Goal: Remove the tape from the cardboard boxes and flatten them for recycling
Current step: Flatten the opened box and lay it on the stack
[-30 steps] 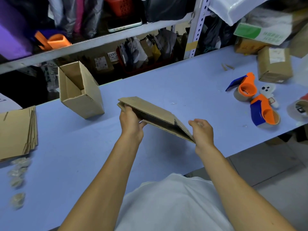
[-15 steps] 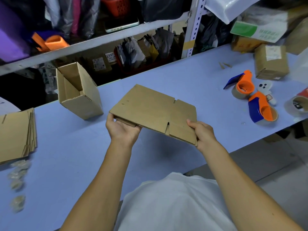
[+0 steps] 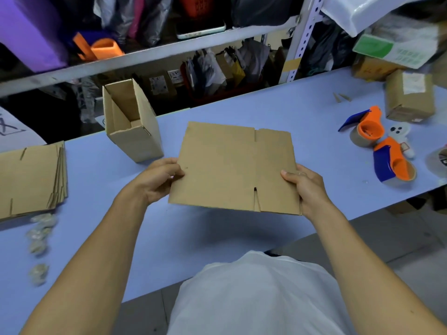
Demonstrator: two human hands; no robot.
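Leftmost, well to the left of the flattened box, a stack of flat cardboard [image 3: 29,180] lies on the blue tabletop [image 3: 302,122], with a few crumpled tape wads [image 3: 38,240] strewn in front of it toward the person. Nearer the flattened box, just behind and left of its far left corner, an open upright box [image 3: 131,124] stands on the tabletop, its top flaps spread and its inside showing. Next comes the left hand [image 3: 157,180], its grip clenched on the left edge of the flattened box [image 3: 232,168] — thumb over the top face, the other fingers hidden beneath. That box is held above the tabletop in front of the person, pressed flat, its broad face turned up and tilted slightly, casting a shadow on the surface below; slits between the flaps show at its far and near edges. At its right edge the right hand [image 3: 307,187] grasps the near right corner, thumb on top and fingers curled under. Well to the right of the flattened box lie two orange-and-blue tape dispensers [image 3: 377,146] side by side, and behind them, farther right, a small sealed box [image 3: 408,97] with a white label.
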